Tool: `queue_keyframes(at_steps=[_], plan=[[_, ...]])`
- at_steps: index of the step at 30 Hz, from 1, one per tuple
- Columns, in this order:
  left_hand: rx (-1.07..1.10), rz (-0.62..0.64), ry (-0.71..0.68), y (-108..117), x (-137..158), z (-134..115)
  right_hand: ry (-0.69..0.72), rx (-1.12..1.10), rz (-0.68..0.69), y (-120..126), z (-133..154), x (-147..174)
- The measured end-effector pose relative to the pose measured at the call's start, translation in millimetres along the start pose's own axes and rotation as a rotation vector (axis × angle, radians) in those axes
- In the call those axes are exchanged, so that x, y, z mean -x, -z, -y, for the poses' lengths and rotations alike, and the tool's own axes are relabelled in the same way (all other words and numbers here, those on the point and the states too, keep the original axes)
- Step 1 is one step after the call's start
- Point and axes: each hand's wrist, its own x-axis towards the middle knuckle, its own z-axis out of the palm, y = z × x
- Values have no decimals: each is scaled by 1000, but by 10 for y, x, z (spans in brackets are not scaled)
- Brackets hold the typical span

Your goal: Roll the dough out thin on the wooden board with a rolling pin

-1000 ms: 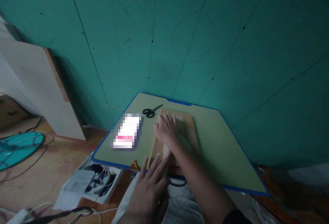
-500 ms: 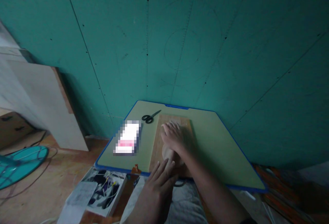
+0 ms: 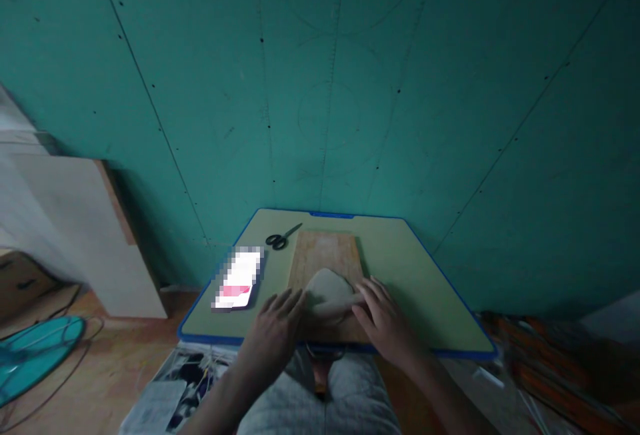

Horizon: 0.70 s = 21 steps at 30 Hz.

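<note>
A pale piece of dough [image 3: 326, 283], flattened and rounded, lies on the wooden board [image 3: 327, 248]. Across its near part runs a light rolling pin [image 3: 336, 306], slightly tilted up toward the right. My left hand [image 3: 278, 320] is over the pin's left end, its fingers curled down and covering that end. On the other side, my right hand [image 3: 383, 314] holds the right end between thumb and fingers. The dough's near edge is partly hidden by the pin.
Black-handled scissors [image 3: 284, 238] and a lit phone [image 3: 239, 278], blurred out, lie left of the board on a blue-edged folding table [image 3: 420, 288]. A green wall [image 3: 320, 88] rises directly behind. On the floor at left stands a turquoise round object [image 3: 40, 348] with cables.
The rolling pin, held lengthwise with my right hand far and left hand near, now lies crosswise. My hands have moved apart to its two ends. The view has shifted too.
</note>
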Motion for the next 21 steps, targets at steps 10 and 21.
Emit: queue_keyframes(at_steps=[10, 21], plan=[[-138, -57, 105, -78, -776, -32, -59, 138, -207, 56, 295, 439], [-114, -21, 53, -161, -1336, -53, -133, 114, -171, 129, 122, 250]])
